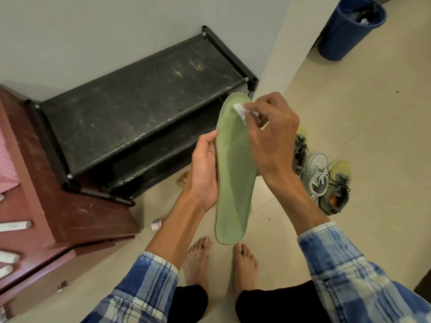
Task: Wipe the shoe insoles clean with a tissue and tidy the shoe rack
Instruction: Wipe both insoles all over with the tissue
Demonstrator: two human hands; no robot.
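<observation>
Past blue-checked sleeves (151, 283), braces pale-green foam insole (235, 173) in gripping left hand (205, 166), scrubs far tip with white tissue (240, 110) pinched in right hand (272, 136).

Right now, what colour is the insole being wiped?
Pale green insole, scuffed darker in places; the head view shows it.

Soft, even indoor light, fairly bright, with the floor (349, 136) palest toward 2 o'clock. Shadows are faint and deepest under the shoe rack (140, 101) at 9 o'clock. Wide-angle distortion bends the wall (93, 31) edges, and slight blur softens the tissue (240, 111).
</observation>
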